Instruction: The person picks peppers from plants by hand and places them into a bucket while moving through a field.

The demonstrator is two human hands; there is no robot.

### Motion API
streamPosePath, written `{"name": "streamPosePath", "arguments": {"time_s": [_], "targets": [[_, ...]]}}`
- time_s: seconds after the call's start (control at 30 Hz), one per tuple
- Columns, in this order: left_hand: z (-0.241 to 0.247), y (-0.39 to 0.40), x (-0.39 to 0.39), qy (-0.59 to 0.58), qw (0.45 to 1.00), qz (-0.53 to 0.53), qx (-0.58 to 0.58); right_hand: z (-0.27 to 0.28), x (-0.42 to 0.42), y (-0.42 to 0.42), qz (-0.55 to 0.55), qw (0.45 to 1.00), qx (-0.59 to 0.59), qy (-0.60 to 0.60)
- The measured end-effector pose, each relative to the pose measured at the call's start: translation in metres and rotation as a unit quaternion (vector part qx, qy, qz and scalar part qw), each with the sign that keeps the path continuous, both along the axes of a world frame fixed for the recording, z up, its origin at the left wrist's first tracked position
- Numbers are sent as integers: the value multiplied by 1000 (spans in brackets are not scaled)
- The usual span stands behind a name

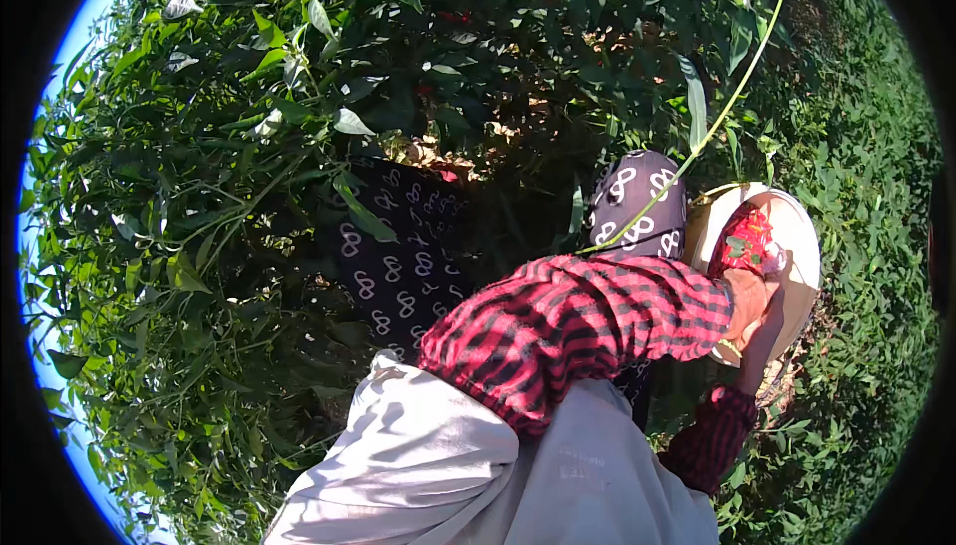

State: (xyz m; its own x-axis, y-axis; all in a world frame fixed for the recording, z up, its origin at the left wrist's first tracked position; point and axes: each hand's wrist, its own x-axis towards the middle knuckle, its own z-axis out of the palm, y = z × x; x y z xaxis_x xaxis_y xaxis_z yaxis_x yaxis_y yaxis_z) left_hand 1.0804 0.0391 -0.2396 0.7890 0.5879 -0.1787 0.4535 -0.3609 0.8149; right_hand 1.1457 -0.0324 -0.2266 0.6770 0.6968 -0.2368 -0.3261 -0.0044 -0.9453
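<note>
A white bucket (798, 246) stands tilted at the right, with red chili peppers (750, 228) and a bit of green leaf showing inside its mouth. My left hand (747, 302) reaches across my body to the bucket's mouth, right by the peppers. Beside it, my right hand (771, 306) comes up from below at the same opening. The two hands overlap, and glare and the bucket's shadow hide most of the fingers. Whether either hand grips peppers cannot be told.
Dense leafy pepper plants (187, 246) fill the left and top, with a few red fruits among them. A long green stem (736, 104) crosses in front of my patterned trouser knee (635, 201). A pale cloth (448, 470) covers my lap. More foliage (874, 246) lies beyond the bucket.
</note>
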Motion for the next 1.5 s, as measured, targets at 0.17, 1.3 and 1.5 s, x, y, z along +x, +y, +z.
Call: {"name": "streamPosePath", "arguments": {"time_s": [0.17,1.3,1.5], "targets": [[56,17,-57,-129,982,-114,70,4,-1,-23,73,877,-139,-454],[141,204,-456,70,826,382,408,79,-399,314,418,891,172,-50],[150,210,-445,174,816,372,407,69,-398,311,346,920,173,66]]}}
